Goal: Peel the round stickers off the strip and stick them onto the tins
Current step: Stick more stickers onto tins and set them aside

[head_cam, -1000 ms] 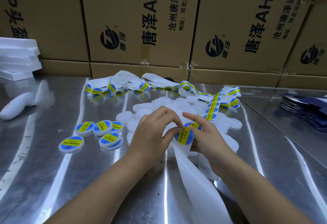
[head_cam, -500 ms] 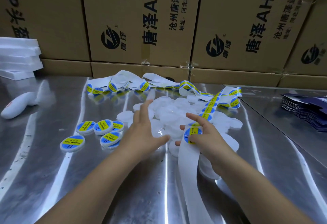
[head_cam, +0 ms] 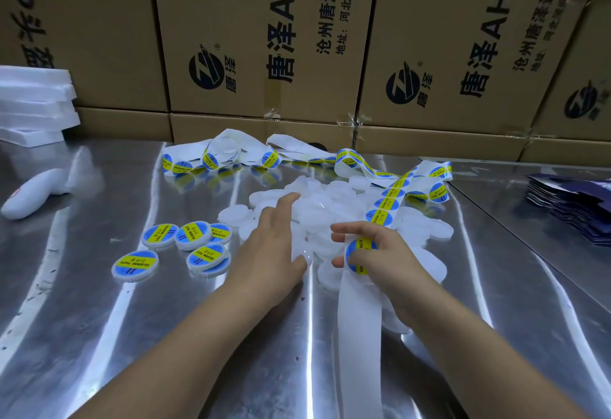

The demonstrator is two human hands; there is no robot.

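The pile of blank tins [head_cam: 317, 200], white and unlabelled, sits mid-tabletop [head_cam: 132, 336] and everything is arranged around it. The left hand [head_cam: 277, 246] lies on the near left edge of that pile with its fingers straight and spread and its thumb against a tin at the pile's front. It holds nothing yet, and this looks like a reach to pick out the next tin. At the near right edge of the pile, the right hand [head_cam: 373, 253] has its fingers curled over the strip [head_cam: 358, 336], pinching it just where a blue-and-yellow sticker [head_cam: 358, 255] sits. Whether the sticker's edge is lifted cannot be told. From that grip the bare backing trails towards the person, while the loaded length climbs over the right of the pile. The next sticker is probably held there to be ready once a tin is in hand. The labelled tins [head_cam: 185, 246] lie in a small cluster left of the pile, apart from it, likely to keep finished pieces separate from blanks. There are only a few of them against a large pile, so the job seems at an early stage. Behind the pile more strip is tangled in loose loops [head_cam: 231, 154], in front of a wall of cardboard boxes [head_cam: 264, 38]. Far right of the pile is a stack of dark flat cartons [head_cam: 575, 207].
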